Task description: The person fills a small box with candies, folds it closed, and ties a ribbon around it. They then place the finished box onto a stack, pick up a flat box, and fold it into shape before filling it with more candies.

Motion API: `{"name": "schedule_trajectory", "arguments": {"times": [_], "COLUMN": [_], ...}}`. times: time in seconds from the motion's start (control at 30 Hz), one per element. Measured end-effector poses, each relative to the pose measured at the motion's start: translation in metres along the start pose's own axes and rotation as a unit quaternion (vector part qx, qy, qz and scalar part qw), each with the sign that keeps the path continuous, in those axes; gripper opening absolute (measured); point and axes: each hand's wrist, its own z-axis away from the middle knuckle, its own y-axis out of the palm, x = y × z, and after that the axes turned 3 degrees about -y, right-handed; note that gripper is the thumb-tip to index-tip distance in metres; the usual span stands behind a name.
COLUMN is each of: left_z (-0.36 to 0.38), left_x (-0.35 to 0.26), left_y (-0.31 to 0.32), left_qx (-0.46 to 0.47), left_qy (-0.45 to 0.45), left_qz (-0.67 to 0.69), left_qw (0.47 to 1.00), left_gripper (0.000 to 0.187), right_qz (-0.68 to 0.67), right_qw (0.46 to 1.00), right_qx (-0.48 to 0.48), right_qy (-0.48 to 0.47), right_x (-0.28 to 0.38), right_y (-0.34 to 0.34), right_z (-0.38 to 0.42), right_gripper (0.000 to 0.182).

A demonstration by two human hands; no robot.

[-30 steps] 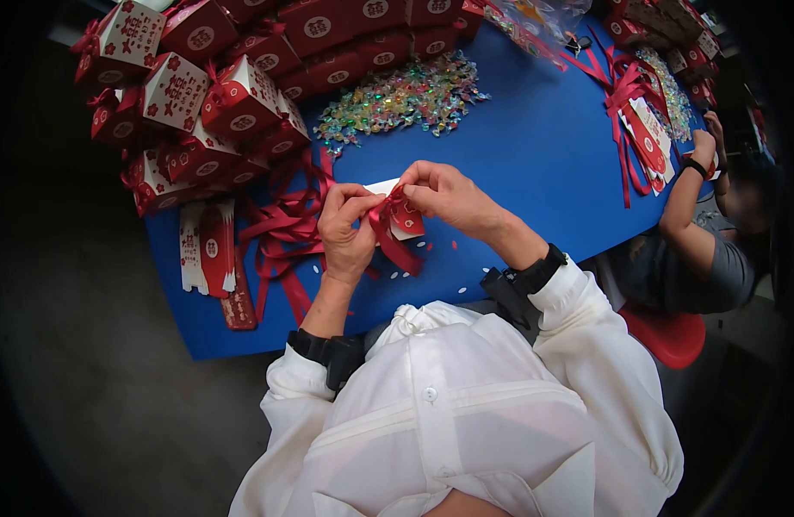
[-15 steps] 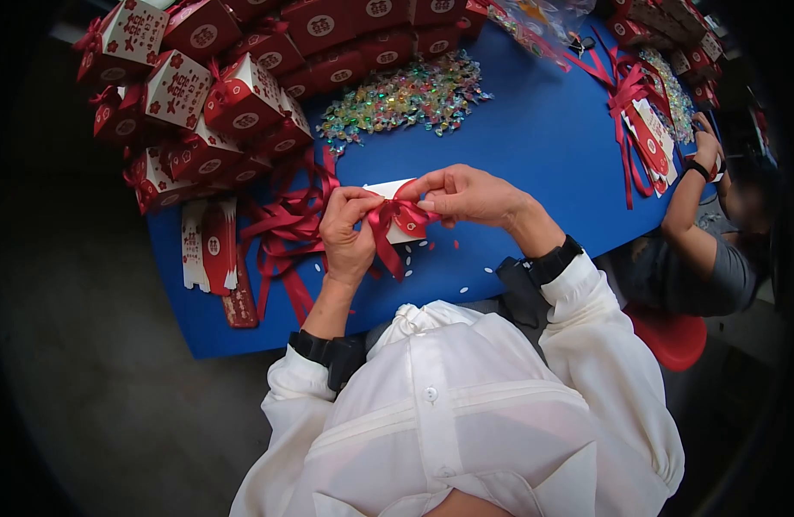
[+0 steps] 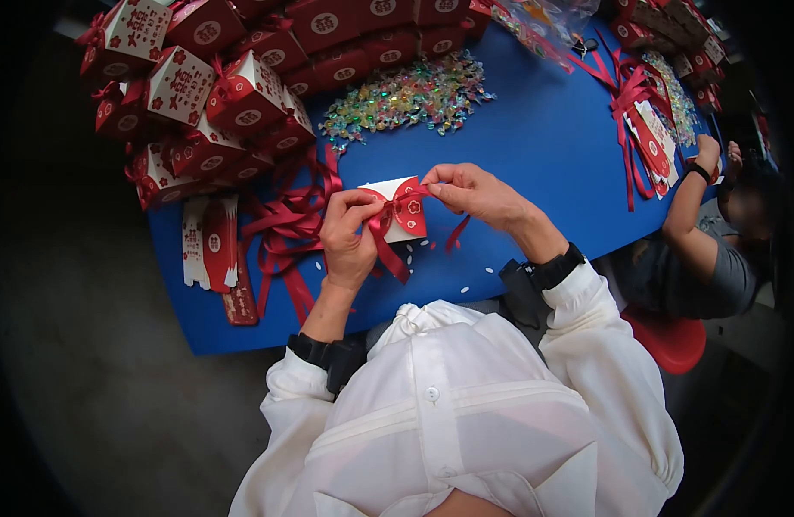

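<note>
A small white and red box (image 3: 407, 222) sits on the blue table in front of me, with a dark red ribbon (image 3: 391, 256) looped at its top. My left hand (image 3: 349, 233) pinches the ribbon at the box's upper left. To the right of the box, my right hand (image 3: 471, 191) is closed on the ribbon's other end and pulls it out sideways. One ribbon tail hangs down below my right hand. The fingertips of both hands are pressed together on the ribbon.
Stacked red and white boxes (image 3: 242, 102) fill the upper left. Wrapped candies (image 3: 406, 95) lie in a heap beyond my hands. Loose ribbons (image 3: 285, 228) and flat cartons (image 3: 211, 245) are at left. At right, a co-worker (image 3: 705, 233) sits near more ribbons (image 3: 631, 95).
My right hand has moved slightly right, drawing the ribbon out taut, and the box's red front shows more. The co-worker's hands have moved apart.
</note>
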Motion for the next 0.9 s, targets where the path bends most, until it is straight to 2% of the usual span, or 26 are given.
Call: {"name": "schedule_trajectory", "arguments": {"times": [0.03, 0.13, 0.23, 0.3, 0.4, 0.43, 0.5, 0.57, 0.63, 0.67, 0.7, 0.77, 0.8, 0.83, 0.87, 0.9], "left_z": [0.001, 0.002, 0.010, 0.015, 0.018, 0.011, -0.003, -0.008, -0.018, -0.021, -0.025, -0.018, -0.020, -0.019, -0.018, -0.016], "left_x": [0.000, -0.001, 0.006, 0.009, 0.018, 0.014, 0.005, 0.012, 0.000, -0.009, -0.025, -0.022, -0.023, -0.022, -0.021, -0.019], "left_y": [-0.002, -0.010, -0.015, -0.020, -0.029, -0.035, -0.048, -0.049, -0.049, -0.044, -0.038, -0.026, -0.023, -0.022, -0.020, -0.018], "left_qx": [-0.004, -0.009, -0.007, -0.001, 0.085, 0.083, 0.169, 0.166, 0.183, 0.205, 0.244, 0.210, 0.218, 0.218, 0.213, 0.207], "left_qy": [0.003, 0.001, -0.030, -0.038, -0.019, -0.019, -0.057, -0.076, -0.255, -0.219, -0.236, -0.136, -0.178, -0.177, -0.176, -0.174], "left_qz": [-0.016, -0.067, -0.078, -0.074, -0.031, -0.031, -0.032, -0.016, 0.004, -0.033, -0.095, -0.140, -0.125, -0.124, -0.130, -0.137], "left_qw": [1.000, 0.998, 0.996, 0.997, 0.996, 0.996, 0.983, 0.983, 0.949, 0.953, 0.936, 0.958, 0.951, 0.952, 0.952, 0.953], "left_gripper": [0.024, 0.023, 0.023, 0.023, 0.029, 0.029, 0.033, 0.028, 0.022, 0.030, 0.032, 0.033, 0.032, 0.032, 0.031, 0.029], "right_qz": [0.000, 0.139, 0.199, 0.214, 0.231, 0.231, 0.247, 0.261, 0.205, 0.205, 0.209, 0.215, 0.224, 0.232, 0.234, 0.153], "right_qw": [1.000, 0.988, 0.979, 0.975, 0.972, 0.972, 0.969, 0.965, 0.978, 0.978, 0.978, 0.976, 0.973, 0.966, 0.965, 0.978], "right_qx": [-0.001, -0.059, -0.052, -0.053, -0.032, -0.019, -0.024, -0.028, -0.033, -0.033, -0.024, -0.013, -0.062, -0.112, -0.113, -0.104], "right_qy": [0.000, 0.022, -0.013, 0.011, 0.034, 0.037, 0.015, -0.007, -0.024, -0.024, 0.008, 0.040, 0.002, -0.034, -0.033, -0.096], "right_x": [-0.001, -0.009, -0.026, -0.025, -0.021, -0.021, -0.013, -0.012, -0.015, -0.016, -0.017, -0.018, -0.019, -0.020, -0.021, -0.021], "right_y": [-0.005, -0.021, -0.027, -0.028, -0.027, -0.027, -0.020, -0.010, -0.004, -0.004, -0.004, -0.002, 0.000, 0.002, 0.005, 0.008], "right_z": [0.002, 0.006, 0.003, 0.006, 0.006, 0.007, 0.009, 0.009, 0.004, 0.003, 0.001, -0.002, -0.001, 0.000, 0.002, 0.002], "right_gripper": [0.018, 0.015, 0.015, 0.016, 0.018, 0.020, 0.022, 0.024, 0.027, 0.027, 0.028, 0.029, 0.030, 0.031, 0.031, 0.030]}}
